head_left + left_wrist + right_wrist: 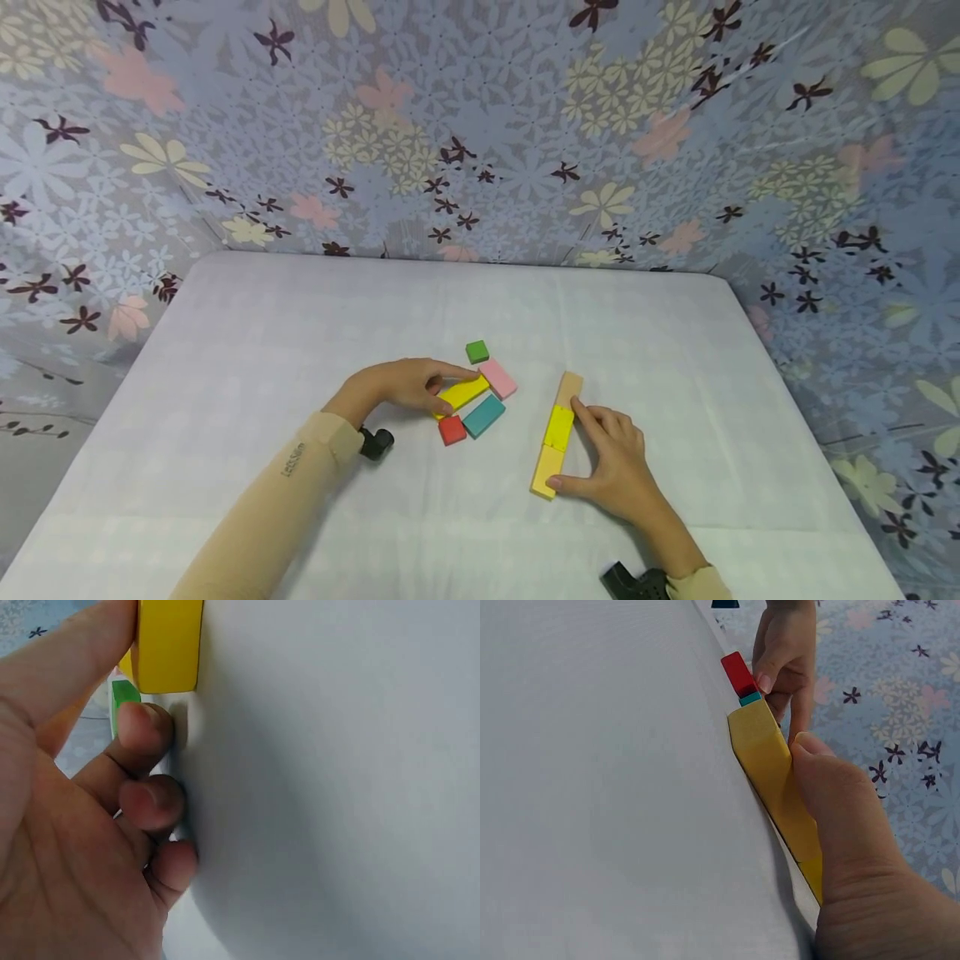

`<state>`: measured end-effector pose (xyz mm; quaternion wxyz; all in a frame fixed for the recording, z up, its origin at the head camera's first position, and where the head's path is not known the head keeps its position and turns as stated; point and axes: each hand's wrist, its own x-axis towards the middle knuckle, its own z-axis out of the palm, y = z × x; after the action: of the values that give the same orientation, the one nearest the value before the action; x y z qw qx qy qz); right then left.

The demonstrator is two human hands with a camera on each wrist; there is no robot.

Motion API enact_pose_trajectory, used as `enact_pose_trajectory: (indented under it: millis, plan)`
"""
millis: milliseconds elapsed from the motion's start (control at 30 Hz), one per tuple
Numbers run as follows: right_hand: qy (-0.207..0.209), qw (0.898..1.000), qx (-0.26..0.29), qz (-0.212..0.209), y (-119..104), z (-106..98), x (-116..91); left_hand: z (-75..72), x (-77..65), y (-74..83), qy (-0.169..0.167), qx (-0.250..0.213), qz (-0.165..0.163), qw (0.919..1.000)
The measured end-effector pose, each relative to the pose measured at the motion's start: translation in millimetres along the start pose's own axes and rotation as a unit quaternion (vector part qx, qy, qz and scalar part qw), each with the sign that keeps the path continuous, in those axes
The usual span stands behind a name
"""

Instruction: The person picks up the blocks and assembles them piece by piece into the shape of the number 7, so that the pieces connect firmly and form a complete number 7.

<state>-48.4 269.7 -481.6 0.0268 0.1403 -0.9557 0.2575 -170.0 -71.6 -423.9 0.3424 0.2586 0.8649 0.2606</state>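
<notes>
A long yellow block [462,393] lies under my left hand [405,385], whose thumb and index finger pinch it near its two ends. In the left wrist view that yellow block [169,649] meets the thumb, with the other fingers bent below. My right hand [618,467] touches the right side of a row of blocks, index fingertip by the top and thumb by the bottom. The row holds a tan block [569,388], a bright yellow block [558,429] and a pale yellow block [547,473], end to end. The right thumb presses the pale yellow block [769,780] in the right wrist view.
Around the left hand lie a green block [477,352], a pink block [498,378], a teal block [484,416] and a red block [452,430]. A white cloth covers the table [337,308]. Flowered fabric [480,125] hangs behind it.
</notes>
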Motion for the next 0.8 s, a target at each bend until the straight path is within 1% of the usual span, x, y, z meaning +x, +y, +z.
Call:
enact_pose_trajectory:
  millis: [100,167,267,367,467,533,700,800]
  plan:
    - [0.001,1.0,0.0,-0.001,0,1,0,-0.7,-7.6,-2.2,0.014,0.018,-0.03,0.9993]
    - [0.001,1.0,-0.001,0.0,0,1,0,-1.6,-12.9,-4.2,0.024,0.025,-0.041,0.9985]
    - [0.001,1.0,-0.003,0.001,0,0,0,-3.0,-18.1,-7.5,0.038,0.04,-0.046,0.9974]
    - [0.001,1.0,-0.006,0.001,0,-1,-1,-3.8,-19.5,-9.1,0.043,0.045,-0.045,0.997]
    - [0.005,1.0,-0.007,-0.001,1,-1,-1,-3.2,-18.1,-7.7,0.036,0.04,-0.053,0.9971]
    - [0.006,1.0,-0.009,-0.003,2,0,-1,-2.8,-17.6,-5.8,0.024,0.044,-0.06,0.997]
    - [0.006,1.0,-0.007,-0.001,2,1,0,-2.2,-17.4,0.6,0.003,0.078,-0.072,0.9943]
    - [0.005,1.0,-0.006,0.001,1,2,0,-2.1,-18.4,3.7,0.001,0.093,-0.079,0.9925]
